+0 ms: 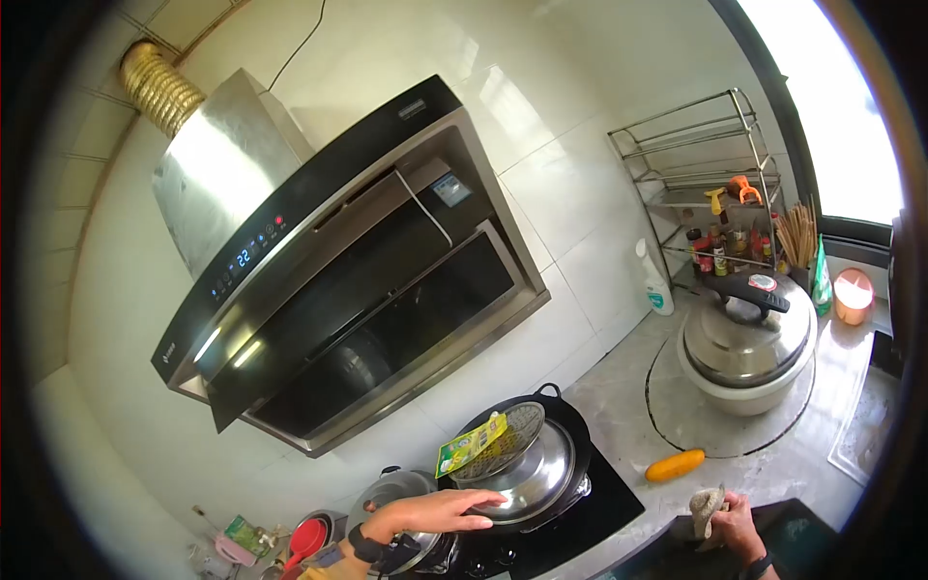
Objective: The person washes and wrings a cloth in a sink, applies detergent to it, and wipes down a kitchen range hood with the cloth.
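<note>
My left hand (440, 512) is stretched out flat with its fingers extended, at the near edge of a shiny metal lid (546, 474). Whether the fingertips touch the lid, I cannot tell. The lid covers a black wok (577, 425) on the stove. A perforated metal strainer (522, 425) and a yellow-green packet (471, 445) lie on top of the lid. At the counter's front edge, my right hand (739, 532) grips a crumpled greyish cloth (707, 507). An orange, carrot-like vegetable (675, 465) lies on the counter just beyond the cloth.
Another lidded pot (401, 488) stands left of the wok, partly behind my left arm. A range hood (358, 280) hangs above. To the right are a large lidded pot (749, 338), a spray bottle (654, 280) and a wire rack (696, 174). A red ladle-like item (307, 537) sits lower left.
</note>
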A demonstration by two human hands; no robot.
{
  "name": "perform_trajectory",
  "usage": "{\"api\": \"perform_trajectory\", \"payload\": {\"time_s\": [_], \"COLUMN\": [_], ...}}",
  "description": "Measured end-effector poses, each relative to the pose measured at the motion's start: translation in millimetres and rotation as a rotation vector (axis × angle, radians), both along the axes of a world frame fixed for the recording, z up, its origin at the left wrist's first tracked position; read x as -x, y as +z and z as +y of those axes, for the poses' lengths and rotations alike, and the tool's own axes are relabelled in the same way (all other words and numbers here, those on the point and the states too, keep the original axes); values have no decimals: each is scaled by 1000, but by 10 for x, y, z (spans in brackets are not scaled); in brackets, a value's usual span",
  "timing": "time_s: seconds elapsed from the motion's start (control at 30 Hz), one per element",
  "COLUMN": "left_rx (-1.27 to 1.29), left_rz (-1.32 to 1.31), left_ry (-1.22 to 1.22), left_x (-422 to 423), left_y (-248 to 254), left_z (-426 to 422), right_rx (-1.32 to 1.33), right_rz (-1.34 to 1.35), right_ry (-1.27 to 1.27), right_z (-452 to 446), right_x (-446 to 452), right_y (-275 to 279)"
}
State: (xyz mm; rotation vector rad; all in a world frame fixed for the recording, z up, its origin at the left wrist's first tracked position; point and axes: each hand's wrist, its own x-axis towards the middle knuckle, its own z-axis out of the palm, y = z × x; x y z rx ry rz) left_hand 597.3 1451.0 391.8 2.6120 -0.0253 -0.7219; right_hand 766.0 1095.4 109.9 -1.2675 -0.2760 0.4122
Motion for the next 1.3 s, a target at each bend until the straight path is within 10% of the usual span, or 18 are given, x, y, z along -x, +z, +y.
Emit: {"api": "perform_trajectory", "payload": {"time_s": [0.87, 1.13, 1.3], "left_rx": [730, 519, 948], "left_rz": [-213, -551, -469], "left_ry": [341, 640, 782], "left_x": [-1829, -558, 728], "left_y": [-1654, -1846, -2037], "left_z": [-2439, -2174, -1902], "right_rx": [64, -70, -238], "right_rz": [-475, 284, 565], "right_ry": [302, 970, 992], "right_z": [-336, 22, 381], "right_x": [-1045, -553, -40], "right_y": [762, 583, 539]}}
